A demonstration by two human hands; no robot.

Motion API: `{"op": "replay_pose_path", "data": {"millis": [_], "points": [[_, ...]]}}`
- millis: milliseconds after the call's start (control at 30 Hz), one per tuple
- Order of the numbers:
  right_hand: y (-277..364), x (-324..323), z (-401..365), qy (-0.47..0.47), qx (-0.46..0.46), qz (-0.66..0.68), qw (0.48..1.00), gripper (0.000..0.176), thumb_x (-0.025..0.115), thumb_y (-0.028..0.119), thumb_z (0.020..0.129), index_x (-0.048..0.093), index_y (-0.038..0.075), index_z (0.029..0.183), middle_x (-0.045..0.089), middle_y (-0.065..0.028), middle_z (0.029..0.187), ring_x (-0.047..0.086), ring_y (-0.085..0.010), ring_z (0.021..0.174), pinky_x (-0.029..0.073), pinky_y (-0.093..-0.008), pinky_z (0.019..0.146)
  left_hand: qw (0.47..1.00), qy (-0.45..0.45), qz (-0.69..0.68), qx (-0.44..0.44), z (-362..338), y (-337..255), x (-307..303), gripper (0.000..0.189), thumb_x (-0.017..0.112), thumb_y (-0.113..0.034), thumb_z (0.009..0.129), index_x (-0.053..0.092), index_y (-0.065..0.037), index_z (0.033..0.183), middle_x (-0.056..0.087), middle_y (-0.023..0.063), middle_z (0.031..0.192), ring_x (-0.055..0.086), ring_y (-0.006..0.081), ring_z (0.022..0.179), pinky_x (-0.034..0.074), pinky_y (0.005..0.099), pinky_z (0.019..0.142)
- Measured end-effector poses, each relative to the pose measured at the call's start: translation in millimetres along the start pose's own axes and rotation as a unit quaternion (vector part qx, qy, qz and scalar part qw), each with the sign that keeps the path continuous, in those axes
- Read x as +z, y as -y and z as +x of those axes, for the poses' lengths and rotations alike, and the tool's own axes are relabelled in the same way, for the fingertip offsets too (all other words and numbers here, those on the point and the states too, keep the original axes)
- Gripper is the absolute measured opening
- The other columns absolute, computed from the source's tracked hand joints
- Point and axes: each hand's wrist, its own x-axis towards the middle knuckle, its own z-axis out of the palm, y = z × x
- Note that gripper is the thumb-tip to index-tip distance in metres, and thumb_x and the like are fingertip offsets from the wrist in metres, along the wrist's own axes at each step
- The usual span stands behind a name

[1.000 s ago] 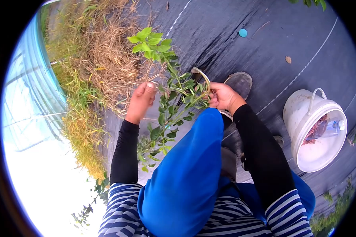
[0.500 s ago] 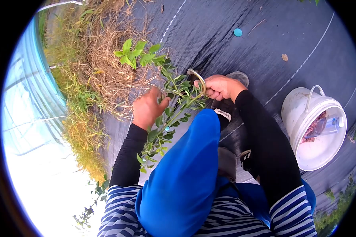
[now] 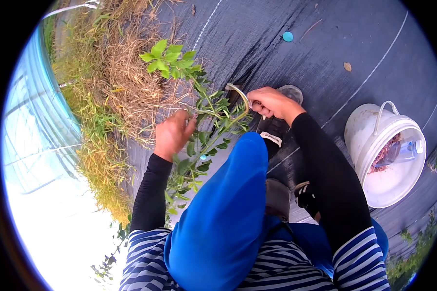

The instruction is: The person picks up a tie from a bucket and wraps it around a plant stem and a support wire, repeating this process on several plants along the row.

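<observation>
A leafy plant (image 3: 213,133) with a thick pale stem (image 3: 242,93) bent in an arch stands between my hands. My left hand (image 3: 172,135) is on the plant's left, thumb and forefinger pinched together beside a thin side shoot; what they hold, if anything, is too small to make out. At the right of the bend is my right hand (image 3: 273,104), its fingers curled closed next to the stem. Whatever lies inside those fingers is hidden. Bright green leaves (image 3: 167,57) top the plant, and lower leaves run down beside my blue-clad knee (image 3: 223,203).
A white bucket (image 3: 359,128) with reddish strands (image 3: 387,153) and a clear plastic container (image 3: 405,151) inside is at the right. Black ground cloth (image 3: 325,68) lies underfoot, dry grass (image 3: 131,72) at left. My shoe (image 3: 272,131) is just below my right hand.
My left hand has moved left and slightly down, away from the main stem. My right hand has shifted slightly right, apart from the bent stem's lower part. The view has shifted slightly.
</observation>
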Motion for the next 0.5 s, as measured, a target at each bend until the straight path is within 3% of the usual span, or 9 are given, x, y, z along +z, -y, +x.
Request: {"op": "replay_pose_path", "data": {"millis": [100, 200, 333, 433, 500], "points": [[-5, -7, -9, 0.045, -0.041, 0.063, 0.996, 0.020, 0.047, 0.019, 0.084, 0.057, 0.003, 0.077, 0.048, -0.0013, 0.058, 0.033, -0.0063, 0.040, 0.021, -0.0224, 0.036, 1.000, -0.013, 0.003, 0.011, 0, 2, 4, 0.021, 0.064, -0.027, 0.078, 0.053, -0.010, 0.083, 0.058, 0.0071, 0.061, 0.060, 0.0278, 0.056, 0.046, 0.0388, 0.050], [-4, -10, -14, 0.104, -0.084, 0.067, 0.989, 0.032, 0.038, 0.025, 0.087, 0.058, 0.000, 0.090, 0.060, -0.0082, 0.072, 0.046, -0.0088, 0.044, 0.033, -0.0207, 0.037, 1.000, 0.010, -0.023, -0.002, 4, 3, -4, 0.020, 0.065, -0.026, 0.078, 0.053, -0.010, 0.081, 0.058, 0.0077, 0.062, 0.060, 0.0279, 0.056, 0.046, 0.0385, 0.050], [-3, -5, -17, 0.105, -0.083, 0.097, 0.986, 0.029, 0.042, 0.025, 0.088, 0.058, 0.001, 0.088, 0.060, -0.0067, 0.074, 0.049, -0.0077, 0.049, 0.035, -0.0196, 0.038, 1.000, 0.016, -0.018, 0.019, 7, 10, -8, 0.021, 0.066, -0.026, 0.077, 0.053, -0.010, 0.081, 0.059, 0.0078, 0.062, 0.060, 0.0279, 0.056, 0.046, 0.0382, 0.049], [-7, 2, -9, 0.032, -0.051, 0.083, 0.995, 0.022, 0.047, 0.023, 0.088, 0.057, 0.003, 0.085, 0.057, -0.0039, 0.072, 0.047, -0.0067, 0.050, 0.032, -0.0196, 0.037, 0.997, 0.045, -0.056, 0.031, 6, 21, -12, 0.020, 0.067, -0.022, 0.078, 0.054, -0.007, 0.083, 0.049, 0.0080, 0.055, 0.054, 0.0232, 0.050, 0.042, 0.0345, 0.048], [-7, 9, 0, 0.010, 0.004, 0.008, 1.000, 0.015, 0.051, 0.019, 0.087, 0.057, 0.006, 0.083, 0.052, -0.0013, 0.069, 0.043, -0.0059, 0.049, 0.028, -0.0200, 0.036, 0.992, 0.070, -0.098, -0.044, 2, 28, -13, 0.018, 0.066, -0.021, 0.076, 0.055, -0.009, 0.084, 0.056, 0.0033, 0.060, 0.054, 0.0210, 0.051, 0.042, 0.0318, 0.048]]}}
